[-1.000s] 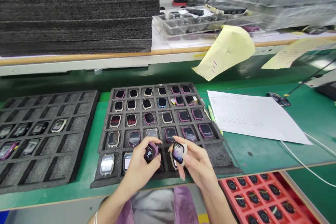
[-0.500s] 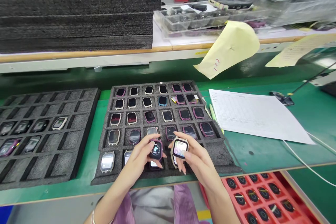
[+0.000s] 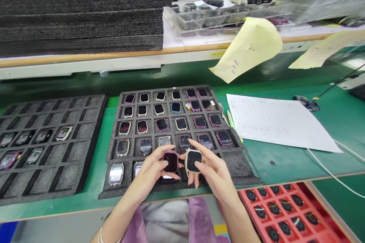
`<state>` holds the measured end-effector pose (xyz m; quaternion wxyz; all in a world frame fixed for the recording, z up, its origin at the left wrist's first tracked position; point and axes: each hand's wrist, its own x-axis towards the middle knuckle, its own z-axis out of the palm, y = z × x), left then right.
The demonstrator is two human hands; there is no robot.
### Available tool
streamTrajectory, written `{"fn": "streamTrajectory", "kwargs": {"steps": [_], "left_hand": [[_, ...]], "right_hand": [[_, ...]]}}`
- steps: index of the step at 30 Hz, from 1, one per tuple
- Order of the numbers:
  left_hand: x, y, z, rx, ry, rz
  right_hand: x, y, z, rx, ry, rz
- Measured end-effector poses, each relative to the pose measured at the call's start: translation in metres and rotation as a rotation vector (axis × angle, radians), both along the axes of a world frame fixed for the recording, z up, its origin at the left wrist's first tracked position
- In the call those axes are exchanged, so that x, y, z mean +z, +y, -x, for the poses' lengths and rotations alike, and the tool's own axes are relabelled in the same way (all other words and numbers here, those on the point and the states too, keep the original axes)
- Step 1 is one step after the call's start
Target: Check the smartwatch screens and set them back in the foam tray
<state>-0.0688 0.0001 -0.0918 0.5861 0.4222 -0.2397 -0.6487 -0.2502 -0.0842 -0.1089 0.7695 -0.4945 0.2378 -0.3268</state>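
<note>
Left hand (image 3: 154,166) is gripping purple watch (image 3: 171,161), right hand (image 3: 215,170) cream watch (image 3: 194,159).
Apparently they're inspecting both over foam tray (image 3: 238,164); next move likely calls for steady holding.

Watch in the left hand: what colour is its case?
Purple; this watch shows best in the head view.

I see a pile of black foam (image 3: 82,11) on the shelf (image 3: 188,48), near some clear plastic boxes (image 3: 196,19). A yellow paper (image 3: 252,45) hangs from the shelf's edge. Below, a green pen (image 3: 231,120) lies beside a white paper (image 3: 279,121). A red tray (image 3: 327,228) holds round black things (image 3: 274,208).
</note>
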Motion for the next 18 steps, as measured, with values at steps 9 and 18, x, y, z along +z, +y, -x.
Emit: {"fn": "streamTrajectory", "kwargs": {"steps": [9,18], "left_hand": [[-0.001,-0.001,0.003,0.002,-0.385,-0.003],[0.003,0.0,0.01,-0.006,-0.615,-0.013]], "right_hand": [[0.017,0.004,-0.001,-0.064,-0.024,-0.066],[0.013,0.007,-0.004,-0.07,-0.04,-0.062]]}}
